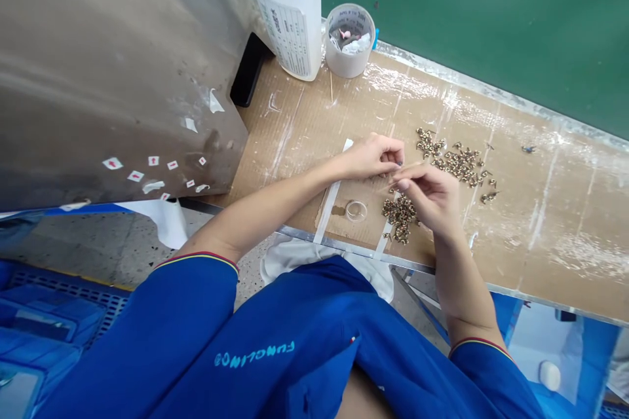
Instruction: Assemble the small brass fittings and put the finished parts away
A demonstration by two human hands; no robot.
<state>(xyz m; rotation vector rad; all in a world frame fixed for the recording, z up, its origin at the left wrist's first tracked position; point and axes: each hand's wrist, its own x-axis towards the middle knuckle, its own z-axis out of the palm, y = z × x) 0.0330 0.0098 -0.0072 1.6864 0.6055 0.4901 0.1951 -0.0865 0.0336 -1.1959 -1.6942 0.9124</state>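
My left hand (374, 156) is closed in a pinch over the cardboard-covered bench; what sits between its fingertips is too small and hidden to make out. Close beside it, my right hand (433, 195) pinches a thin pale stick (417, 164), its tip near the left fingertips. Below the hands lies a heap of small brass-coloured metal pieces (400, 215). A larger scatter of similar brass-coloured pieces (459, 162) spreads beyond the right hand. Left of the nearer heap is a small round clear dish (356, 211) with a little liquid-like content.
A white plastic bottle (289, 19) and a tape roll (348, 65) holding scraps stand at the back, a thin wooden stick (331, 88) beside them. A black object (248, 72) leans by the metal panel (122, 65) at left. Beyond the bench edge lies a green surface (481, 19).
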